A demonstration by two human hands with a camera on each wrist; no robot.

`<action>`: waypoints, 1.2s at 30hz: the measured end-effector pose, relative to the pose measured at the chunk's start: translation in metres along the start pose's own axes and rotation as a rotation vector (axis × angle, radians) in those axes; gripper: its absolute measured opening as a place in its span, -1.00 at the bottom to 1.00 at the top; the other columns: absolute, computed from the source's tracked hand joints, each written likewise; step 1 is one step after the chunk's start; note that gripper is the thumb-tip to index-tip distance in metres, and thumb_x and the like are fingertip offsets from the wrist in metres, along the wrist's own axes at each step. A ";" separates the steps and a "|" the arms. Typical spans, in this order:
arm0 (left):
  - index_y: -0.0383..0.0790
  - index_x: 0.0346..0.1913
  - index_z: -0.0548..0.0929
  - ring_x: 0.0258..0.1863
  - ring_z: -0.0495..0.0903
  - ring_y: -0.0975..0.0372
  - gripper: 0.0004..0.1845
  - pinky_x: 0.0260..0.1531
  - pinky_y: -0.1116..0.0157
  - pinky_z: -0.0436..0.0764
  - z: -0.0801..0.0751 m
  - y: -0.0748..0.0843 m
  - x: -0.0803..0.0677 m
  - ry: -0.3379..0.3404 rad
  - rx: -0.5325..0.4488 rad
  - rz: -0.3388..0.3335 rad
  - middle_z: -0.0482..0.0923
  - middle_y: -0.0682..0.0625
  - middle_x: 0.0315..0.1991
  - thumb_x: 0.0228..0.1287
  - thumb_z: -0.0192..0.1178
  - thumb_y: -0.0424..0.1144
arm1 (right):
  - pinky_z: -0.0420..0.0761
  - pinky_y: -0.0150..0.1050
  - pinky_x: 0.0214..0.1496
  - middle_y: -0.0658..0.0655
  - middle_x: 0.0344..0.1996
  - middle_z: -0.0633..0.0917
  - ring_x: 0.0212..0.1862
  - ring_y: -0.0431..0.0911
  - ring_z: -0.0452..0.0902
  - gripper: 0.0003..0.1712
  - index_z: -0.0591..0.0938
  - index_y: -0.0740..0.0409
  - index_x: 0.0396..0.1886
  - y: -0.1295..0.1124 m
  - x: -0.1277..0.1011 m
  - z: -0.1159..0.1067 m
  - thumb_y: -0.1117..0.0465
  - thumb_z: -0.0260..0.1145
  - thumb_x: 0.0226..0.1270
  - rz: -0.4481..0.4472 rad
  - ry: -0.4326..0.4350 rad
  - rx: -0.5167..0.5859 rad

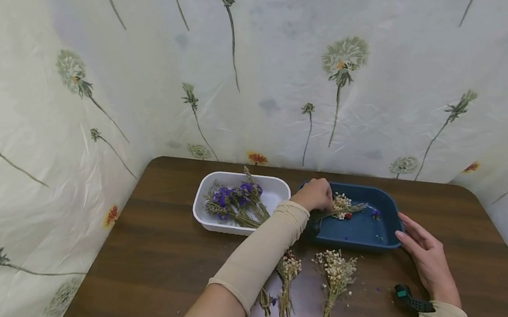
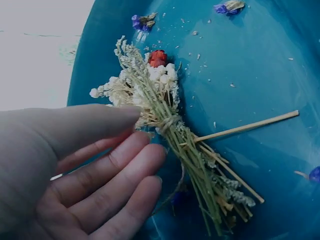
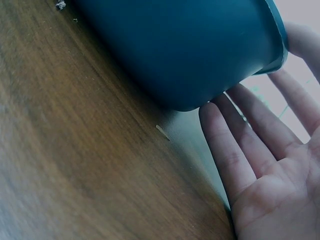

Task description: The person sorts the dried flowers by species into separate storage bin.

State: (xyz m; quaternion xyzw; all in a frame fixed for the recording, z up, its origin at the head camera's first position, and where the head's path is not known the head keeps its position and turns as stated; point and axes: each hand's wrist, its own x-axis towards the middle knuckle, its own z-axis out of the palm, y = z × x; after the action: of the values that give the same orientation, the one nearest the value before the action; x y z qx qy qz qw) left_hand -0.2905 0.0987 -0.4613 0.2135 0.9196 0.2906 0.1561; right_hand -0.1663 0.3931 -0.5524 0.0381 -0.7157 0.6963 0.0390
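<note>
— While the tied bundle (image 2: 162,117) lies in the blue tray (image 1: 362,230), where's your left hand (image 2: 75,165)?
— Fingers relaxed, tips touching its tie, likely to settle it.
— Right hand (image 1: 428,254)?
— Spread flat against the tray's corner, probably steadying it beside the white tray (image 1: 279,186).

The left hand (image 1: 315,194) covers the posy's (image 1: 342,207) stems; the right hand's (image 3: 272,165) fingertips (cut off in the wrist view) slip behind the tray (image 3: 200,45).
</note>
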 end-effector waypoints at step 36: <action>-0.11 -0.27 0.80 -0.44 0.57 0.40 -0.87 -0.37 0.52 0.54 -0.021 -0.030 -0.080 0.087 -0.225 0.270 0.71 0.12 -0.38 0.42 0.35 -0.16 | 0.50 -0.71 0.11 -0.30 0.36 0.50 0.37 -0.48 0.30 -0.37 0.32 0.20 0.58 0.001 0.001 -0.001 0.35 0.18 0.58 0.028 0.007 0.001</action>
State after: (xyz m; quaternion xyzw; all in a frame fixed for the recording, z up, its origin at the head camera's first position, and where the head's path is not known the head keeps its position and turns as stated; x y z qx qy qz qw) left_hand -0.2400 0.0282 -0.4495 0.3035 0.8501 0.4189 0.0988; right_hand -0.1676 0.3944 -0.5530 0.0258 -0.7157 0.6972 0.0318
